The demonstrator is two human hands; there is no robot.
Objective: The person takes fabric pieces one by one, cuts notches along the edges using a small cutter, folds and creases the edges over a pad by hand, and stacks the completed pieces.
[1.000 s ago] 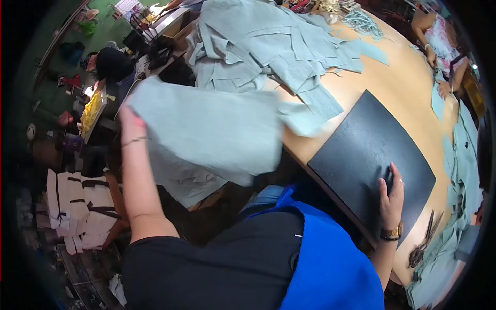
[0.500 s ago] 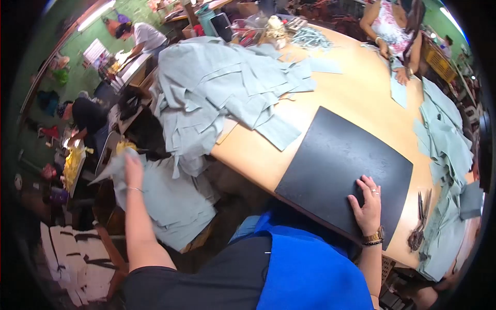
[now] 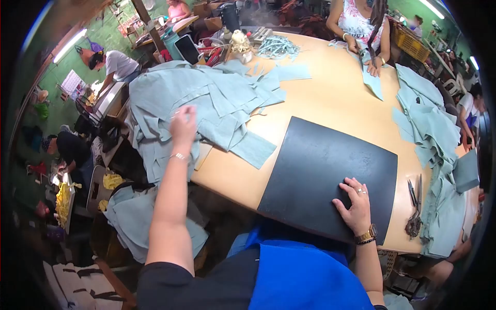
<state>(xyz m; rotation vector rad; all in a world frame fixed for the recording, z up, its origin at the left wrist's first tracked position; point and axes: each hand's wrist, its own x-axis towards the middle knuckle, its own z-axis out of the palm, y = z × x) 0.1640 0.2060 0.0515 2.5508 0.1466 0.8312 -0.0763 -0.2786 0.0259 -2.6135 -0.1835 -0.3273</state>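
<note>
Shifted up from the low cloth stack (image 3: 135,225) at near left, left hand (image 3: 183,124) now at the cloth pile (image 3: 219,93) on the table's (image 3: 330,77) left, fingers curled, grip unclear; right hand (image 3: 355,206) open on black mat (image 3: 320,165), scissors (image 3: 414,212) to its right.

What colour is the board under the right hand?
The board is black, seen best in the head view.
</note>
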